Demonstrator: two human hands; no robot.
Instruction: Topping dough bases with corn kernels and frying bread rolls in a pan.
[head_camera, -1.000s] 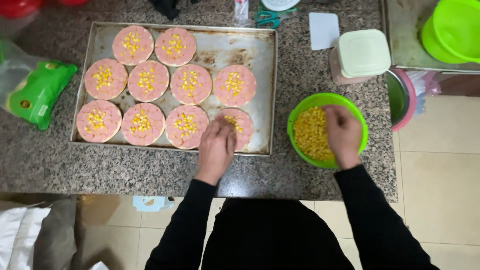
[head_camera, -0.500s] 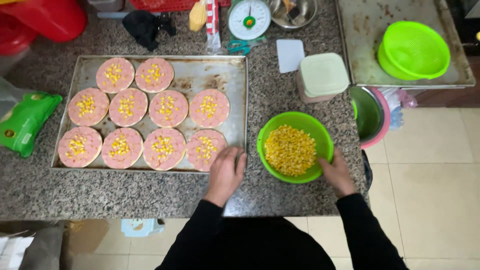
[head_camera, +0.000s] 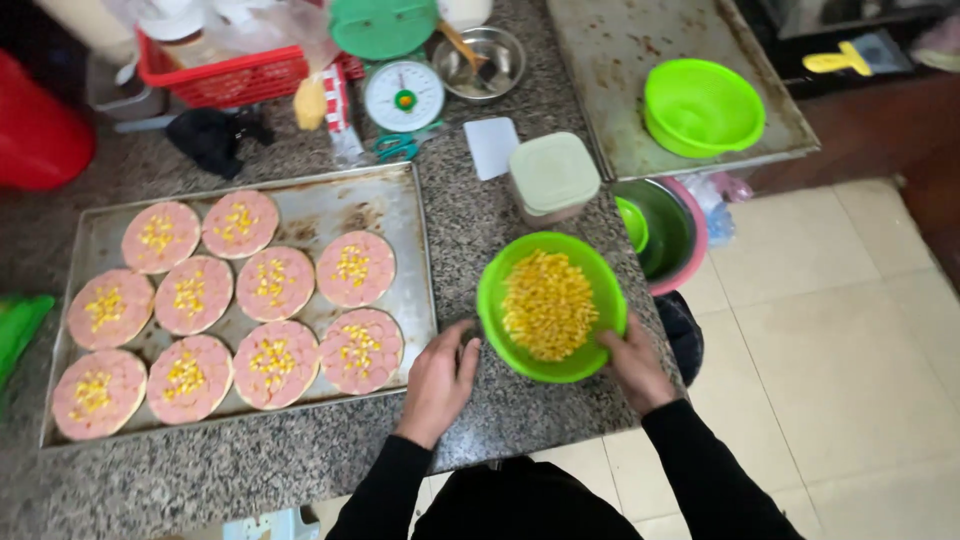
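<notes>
Head view: both hands on the green bowl of corn kernels (head_camera: 551, 303) at the near edge of the granite counter (head_camera: 470, 225). Left hand (head_camera: 438, 381) cupped against the bowl's left wall, fingers curled loosely; right hand (head_camera: 632, 364) gripping the rim at lower right, thumb over the edge. Just left, a metal baking tray (head_camera: 395, 205) with nine pink rounds topped with corn (head_camera: 357, 268). Behind the bowl, a lidded pale container (head_camera: 553, 175); farther back, a small kitchen scale (head_camera: 403, 96).
</notes>
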